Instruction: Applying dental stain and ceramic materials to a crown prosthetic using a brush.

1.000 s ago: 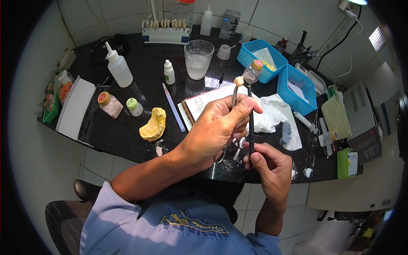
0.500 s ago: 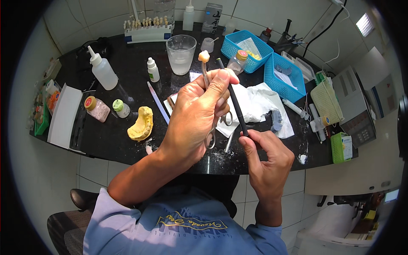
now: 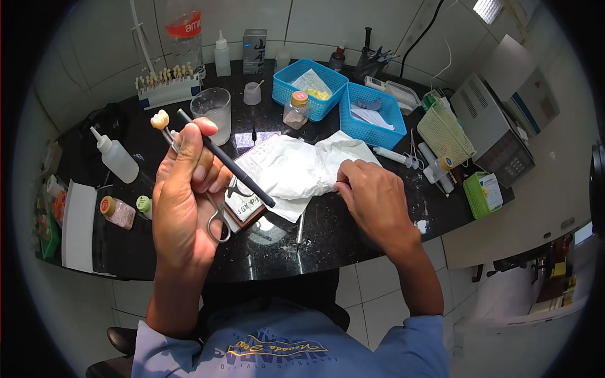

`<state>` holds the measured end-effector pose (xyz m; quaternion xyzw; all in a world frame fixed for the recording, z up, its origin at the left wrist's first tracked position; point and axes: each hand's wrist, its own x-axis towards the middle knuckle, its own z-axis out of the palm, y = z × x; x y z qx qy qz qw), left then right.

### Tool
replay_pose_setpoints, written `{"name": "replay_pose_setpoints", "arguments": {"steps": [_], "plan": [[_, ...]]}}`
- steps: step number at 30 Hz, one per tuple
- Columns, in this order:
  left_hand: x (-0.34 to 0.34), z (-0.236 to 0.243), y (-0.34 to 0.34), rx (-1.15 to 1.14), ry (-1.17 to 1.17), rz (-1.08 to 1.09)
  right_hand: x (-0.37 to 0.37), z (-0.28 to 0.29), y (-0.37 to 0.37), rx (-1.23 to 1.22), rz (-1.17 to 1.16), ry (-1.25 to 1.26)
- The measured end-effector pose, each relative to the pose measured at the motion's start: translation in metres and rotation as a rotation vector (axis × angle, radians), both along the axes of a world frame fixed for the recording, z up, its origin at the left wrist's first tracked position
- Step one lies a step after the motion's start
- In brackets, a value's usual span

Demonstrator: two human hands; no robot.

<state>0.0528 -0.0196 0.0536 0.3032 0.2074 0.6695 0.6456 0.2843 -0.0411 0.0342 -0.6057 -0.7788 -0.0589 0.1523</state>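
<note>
My left hand (image 3: 183, 189) is closed round a metal locking forceps (image 3: 218, 223), its ring handles below the fingers. An ivory tooth crown (image 3: 159, 119) sits at the tip of the forceps. The same hand also holds a slim black pen-like rod (image 3: 236, 169) with a greenish upper end, slanting down to the right. On the right, my right hand (image 3: 380, 205) has thumb and index finger pressed together at the edge of a crumpled white tissue (image 3: 293, 170). Its other fingers are curled, and what lies beneath the palm is hidden.
A brown-edged pad (image 3: 249, 214) lies beside the tissue. Behind stand a glass of water (image 3: 214, 113), a tooth shade rack (image 3: 169, 91), a powder jar (image 3: 295, 113) and blue baskets (image 3: 372, 131). A syringe (image 3: 394, 157) lies to the right, squeeze bottle (image 3: 116, 157) to the left.
My right hand has let go of the black rod's lower end and moved to the tissue. My left hand has moved left with forceps, crown and rod. The view has shifted.
</note>
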Motion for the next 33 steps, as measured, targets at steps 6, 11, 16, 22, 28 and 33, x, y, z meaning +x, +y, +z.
{"name": "replay_pose_setpoints", "arguments": {"steps": [6, 11, 16, 22, 28, 33], "plan": [[-0.022, -0.005, -0.012, -0.038, 0.02, 0.085, 0.006, 0.007, 0.023, 0.101, 0.056, -0.024], [-0.035, -0.006, -0.012, 0.011, 0.031, 0.212, -0.037, 0.016, 0.068, 0.019, 0.248, 0.112], [-0.04, -0.012, -0.012, 0.033, 0.143, 0.178, -0.082, 0.004, 0.123, 0.08, 0.349, -0.013], [-0.046, -0.015, -0.012, 0.035, 0.114, 0.138, -0.091, -0.007, 0.15, 0.04, 0.424, -0.37], [-0.046, -0.015, -0.01, 0.06, 0.148, 0.12, -0.087, 0.02, 0.107, 0.196, 0.363, -0.125], [-0.047, -0.01, -0.007, 0.065, -0.009, 0.149, -0.092, 0.028, 0.043, -0.016, 0.321, 0.793]]}}
